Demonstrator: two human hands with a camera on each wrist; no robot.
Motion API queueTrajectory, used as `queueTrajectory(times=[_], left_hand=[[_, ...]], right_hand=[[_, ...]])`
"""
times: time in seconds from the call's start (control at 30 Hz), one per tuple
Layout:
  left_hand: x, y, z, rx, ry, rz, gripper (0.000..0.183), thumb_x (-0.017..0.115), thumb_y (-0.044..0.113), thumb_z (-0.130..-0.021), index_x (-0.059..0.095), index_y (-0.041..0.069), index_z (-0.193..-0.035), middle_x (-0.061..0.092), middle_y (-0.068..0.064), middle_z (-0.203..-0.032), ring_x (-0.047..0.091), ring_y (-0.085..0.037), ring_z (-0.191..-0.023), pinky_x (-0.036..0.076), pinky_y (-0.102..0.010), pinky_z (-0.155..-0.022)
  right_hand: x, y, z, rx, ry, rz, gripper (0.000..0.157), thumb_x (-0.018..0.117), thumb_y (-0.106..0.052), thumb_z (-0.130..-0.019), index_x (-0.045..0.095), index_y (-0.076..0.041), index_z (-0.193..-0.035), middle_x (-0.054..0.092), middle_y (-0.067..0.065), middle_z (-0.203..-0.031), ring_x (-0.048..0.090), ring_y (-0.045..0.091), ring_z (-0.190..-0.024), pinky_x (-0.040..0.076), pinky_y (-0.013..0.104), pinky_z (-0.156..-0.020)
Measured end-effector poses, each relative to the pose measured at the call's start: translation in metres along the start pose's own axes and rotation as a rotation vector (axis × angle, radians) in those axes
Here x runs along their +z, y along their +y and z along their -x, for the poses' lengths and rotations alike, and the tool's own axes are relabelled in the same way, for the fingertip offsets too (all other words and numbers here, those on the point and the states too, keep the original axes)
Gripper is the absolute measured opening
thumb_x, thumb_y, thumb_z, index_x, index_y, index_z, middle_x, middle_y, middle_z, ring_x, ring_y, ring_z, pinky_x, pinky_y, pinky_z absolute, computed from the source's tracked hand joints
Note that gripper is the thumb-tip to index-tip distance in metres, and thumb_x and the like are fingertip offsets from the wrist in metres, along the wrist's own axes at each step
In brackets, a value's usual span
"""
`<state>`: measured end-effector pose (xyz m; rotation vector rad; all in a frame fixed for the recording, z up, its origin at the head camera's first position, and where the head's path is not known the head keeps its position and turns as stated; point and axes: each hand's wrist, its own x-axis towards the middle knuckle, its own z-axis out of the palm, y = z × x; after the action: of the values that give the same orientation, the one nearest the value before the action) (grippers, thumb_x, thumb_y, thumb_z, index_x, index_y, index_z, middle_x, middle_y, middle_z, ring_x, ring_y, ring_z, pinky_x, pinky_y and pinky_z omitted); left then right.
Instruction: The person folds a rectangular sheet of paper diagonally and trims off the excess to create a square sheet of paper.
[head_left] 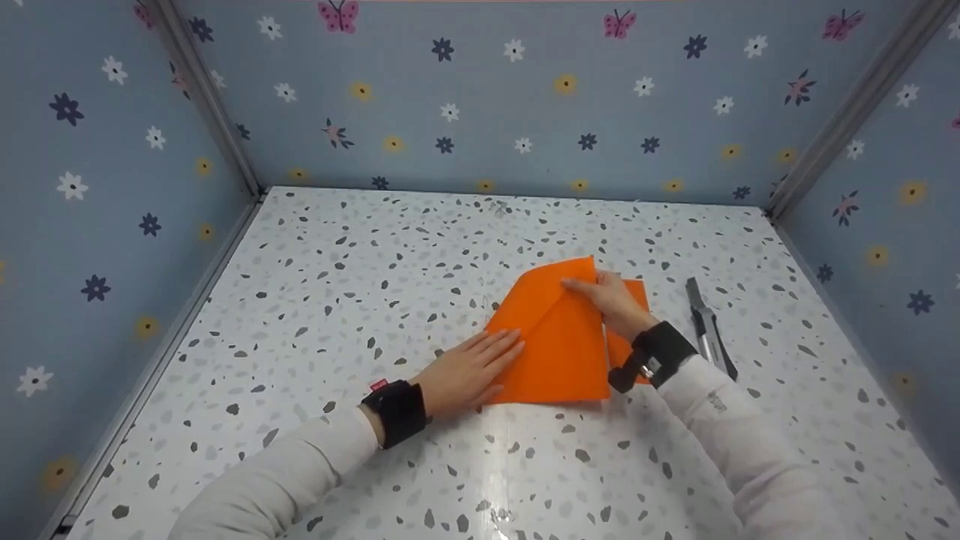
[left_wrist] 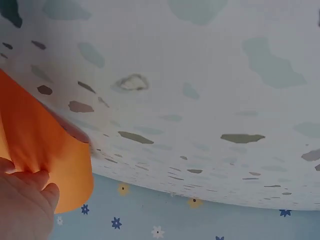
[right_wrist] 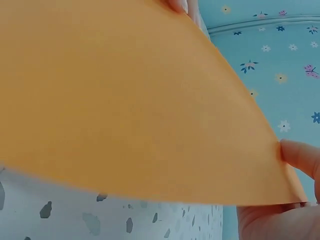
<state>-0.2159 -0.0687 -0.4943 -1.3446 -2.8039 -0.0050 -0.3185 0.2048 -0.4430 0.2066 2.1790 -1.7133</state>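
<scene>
A sheet of orange paper (head_left: 562,352) lies on the speckled table, partly lifted and curved over so that one layer overlaps another along a slanting edge. My left hand (head_left: 465,371) rests on its left side with the fingers laid out over the paper. At the upper right corner, my right hand (head_left: 616,300) pinches the paper between thumb and fingers. In the right wrist view the raised sheet (right_wrist: 125,110) fills much of the picture, with the thumb (right_wrist: 300,155) on its edge. The left wrist view catches the curled side of the sheet (left_wrist: 70,165) beside the left fingers.
A second orange piece (head_left: 636,292) lies partly beneath the right hand and wrist. Farther right, a grey and black utility knife (head_left: 709,328) lies on the speckled white table (head_left: 337,300). Flower-patterned blue panels (head_left: 480,97) wall in the back and both sides.
</scene>
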Motion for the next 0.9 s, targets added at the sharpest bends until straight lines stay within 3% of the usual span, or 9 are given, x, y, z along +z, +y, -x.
queueTrajectory(times=[0.2,0.4,0.47,0.53,0.67,0.73,0.9], left_hand=[[0.006,0.001,-0.007,-0.018,-0.012,0.029,0.067,0.04,0.036,-0.111,0.012,0.01,-0.166,0.014,-0.008,-0.175,0.02,-0.025,-0.162,0.02,-0.042,-0.133],[0.008,0.002,-0.011,-0.012,-0.019,0.049,0.064,0.036,0.035,-0.112,0.012,0.01,-0.166,0.014,-0.007,-0.175,0.018,-0.025,-0.163,0.018,-0.043,-0.133],[0.008,0.002,-0.013,-0.013,-0.02,0.06,0.064,0.036,0.035,-0.112,0.013,0.01,-0.166,0.015,-0.007,-0.175,0.019,-0.026,-0.162,0.019,-0.044,-0.133],[0.008,0.003,-0.014,-0.01,-0.024,0.073,0.063,0.037,0.035,-0.112,0.015,0.01,-0.166,0.017,-0.008,-0.174,0.02,-0.026,-0.162,0.019,-0.044,-0.133],[0.01,0.004,-0.017,0.016,-0.048,0.082,0.063,0.037,0.034,-0.112,0.016,0.01,-0.165,0.018,-0.007,-0.174,0.021,-0.026,-0.162,0.02,-0.044,-0.133],[0.013,0.004,-0.018,0.025,-0.068,0.092,0.062,0.036,0.034,-0.112,0.015,0.011,-0.166,0.018,-0.006,-0.174,0.02,-0.025,-0.162,0.019,-0.044,-0.133],[0.018,0.002,-0.018,0.01,-0.089,0.124,0.06,0.034,0.034,-0.112,0.017,0.011,-0.165,0.02,-0.007,-0.174,0.022,-0.026,-0.162,0.02,-0.045,-0.133]], right_hand=[[-0.002,0.006,-0.006,0.01,0.038,0.001,0.042,0.064,-0.026,-0.103,0.054,-0.004,-0.137,0.067,-0.002,-0.108,0.061,0.011,-0.096,0.052,0.023,-0.089],[-0.003,0.012,-0.009,0.009,0.093,0.079,0.041,0.062,-0.025,-0.103,0.055,-0.004,-0.138,0.065,0.0,-0.11,0.06,0.012,-0.096,0.052,0.024,-0.09],[-0.004,0.014,-0.009,0.001,0.104,0.11,0.044,0.062,-0.025,-0.103,0.052,-0.004,-0.141,0.065,0.006,-0.12,0.058,0.015,-0.103,0.05,0.027,-0.096],[-0.006,0.016,-0.008,0.001,0.114,0.134,0.054,0.062,-0.024,-0.103,0.044,-0.003,-0.149,0.058,0.014,-0.139,0.055,0.022,-0.121,0.046,0.034,-0.11],[-0.01,0.019,-0.008,-0.002,0.132,0.183,0.07,0.062,-0.019,-0.101,0.026,-0.005,-0.161,0.027,0.02,-0.168,0.034,0.032,-0.151,0.027,0.046,-0.129],[-0.012,0.02,-0.008,-0.006,0.142,0.21,0.074,0.061,-0.016,-0.101,0.022,-0.007,-0.163,0.016,0.02,-0.172,0.026,0.034,-0.156,0.023,0.049,-0.131],[-0.013,0.025,-0.012,-0.067,0.127,0.248,0.068,0.057,-0.008,-0.101,0.025,-0.006,-0.161,0.021,0.025,-0.169,0.03,0.038,-0.154,0.031,0.05,-0.128]])
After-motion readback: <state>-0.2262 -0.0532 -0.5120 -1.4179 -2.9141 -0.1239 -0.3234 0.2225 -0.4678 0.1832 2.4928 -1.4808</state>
